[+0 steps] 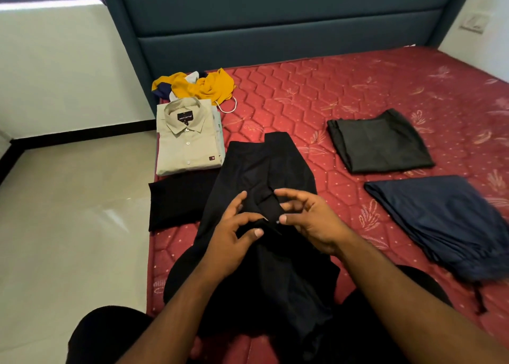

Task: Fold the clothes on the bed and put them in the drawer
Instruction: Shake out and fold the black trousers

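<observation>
Both hands, left hand (234,234) and right hand (308,220), pinched the black shirt (264,171) at its placket; soft, light cloth drooped below the pinch.

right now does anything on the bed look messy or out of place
Yes. The yellow clothes near the headboard lie in a crumpled heap, unfolded, while the beige shirt, grey garment and navy garment lie folded. The black garment is still spread out, held by the left hand and right hand.
</observation>
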Action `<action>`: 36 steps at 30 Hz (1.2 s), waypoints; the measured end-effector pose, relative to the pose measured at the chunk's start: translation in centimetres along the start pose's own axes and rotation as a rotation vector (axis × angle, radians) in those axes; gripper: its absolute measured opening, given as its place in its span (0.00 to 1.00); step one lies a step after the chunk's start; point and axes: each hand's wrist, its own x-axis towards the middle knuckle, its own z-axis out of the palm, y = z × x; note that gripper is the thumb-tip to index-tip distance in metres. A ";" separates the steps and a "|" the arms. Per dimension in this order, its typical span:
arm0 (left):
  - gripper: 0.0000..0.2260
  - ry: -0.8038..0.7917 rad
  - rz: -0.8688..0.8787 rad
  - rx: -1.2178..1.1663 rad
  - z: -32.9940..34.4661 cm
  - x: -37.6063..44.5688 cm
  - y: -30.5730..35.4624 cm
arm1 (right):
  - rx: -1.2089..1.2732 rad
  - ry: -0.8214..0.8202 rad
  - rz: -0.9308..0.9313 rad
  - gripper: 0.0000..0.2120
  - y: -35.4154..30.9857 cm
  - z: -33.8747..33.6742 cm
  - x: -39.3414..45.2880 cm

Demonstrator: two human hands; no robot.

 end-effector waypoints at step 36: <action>0.16 0.039 -0.104 0.034 -11.1 5.2 9.4 | -0.623 -0.167 0.581 0.25 3.5 -5.6 0.0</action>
